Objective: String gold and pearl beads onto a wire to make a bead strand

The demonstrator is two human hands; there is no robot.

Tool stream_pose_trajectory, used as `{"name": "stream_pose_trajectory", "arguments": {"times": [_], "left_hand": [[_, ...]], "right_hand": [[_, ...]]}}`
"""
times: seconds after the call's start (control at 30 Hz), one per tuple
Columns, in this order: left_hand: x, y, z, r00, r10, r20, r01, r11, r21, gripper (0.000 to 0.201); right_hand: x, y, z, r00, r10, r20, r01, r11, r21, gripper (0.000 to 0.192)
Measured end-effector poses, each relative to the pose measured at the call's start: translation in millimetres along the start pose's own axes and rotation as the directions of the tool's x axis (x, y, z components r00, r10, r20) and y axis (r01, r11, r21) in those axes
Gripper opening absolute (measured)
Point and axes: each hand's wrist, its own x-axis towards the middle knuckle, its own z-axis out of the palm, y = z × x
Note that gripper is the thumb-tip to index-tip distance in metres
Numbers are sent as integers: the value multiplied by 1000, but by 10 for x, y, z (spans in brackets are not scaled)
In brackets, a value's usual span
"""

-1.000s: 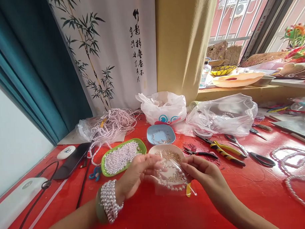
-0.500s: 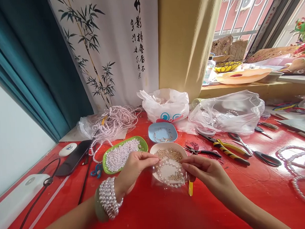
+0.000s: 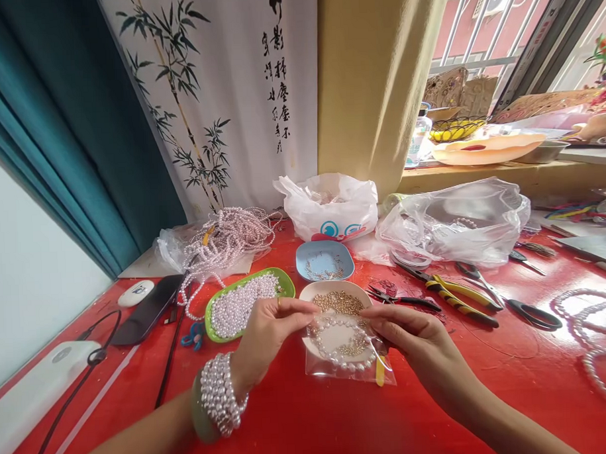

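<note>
Near the front edge of the surface [image 3: 488, 393]: both hands, left [image 3: 267, 337] and right [image 3: 411, 336], pinching a clear bag [image 3: 350, 364] holding a pearl bracelet [image 3: 343, 345], now lowered, flatter than before.

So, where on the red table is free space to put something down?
Bare red table lies near, between both forearms, and right of the right hand below the black scissors. Behind the clear plastic bag, dishes and tools crowd.
</note>
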Motion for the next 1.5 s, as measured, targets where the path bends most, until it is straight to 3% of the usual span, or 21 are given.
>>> {"name": "stream_pose_trajectory", "arguments": {"times": [0.27,0.5,0.7,0.9,1.07,1.23,1.37,1.5], "left_hand": [[-53,13,-25,979,169,116,-183,976,120,9],[-79,43,-38,899,353,261,-404,897,181,15],[-37,-18,-75,797,497,342,-542,839,44,18],[-51,-41,-80,835,443,326,-441,893,-85,19],[-83,-41,-75,853,404,330,-387,914,-120,18],[-89,-57,-76,875,352,333,-323,936,-140,15],[-73,-51,-47,922,236,306,-165,956,-242,5],[-94,-22,20,905,34,424,57,978,-201,31]], "right_hand": [[-9,-19,14,999,-24,44,14,980,200,12],[-7,48,-34,988,-129,85,114,980,164,14],[-39,45,-62,951,-283,127,278,959,61,18],[-75,-60,-49,848,-483,220,500,866,-25,24],[-116,-93,-69,795,-556,243,591,799,-108,23],[-145,-124,-76,714,-627,311,684,720,-118,22],[-130,-114,-88,690,-647,323,718,668,-195,25],[-114,-111,-79,647,-666,371,759,608,-232,24]]}}
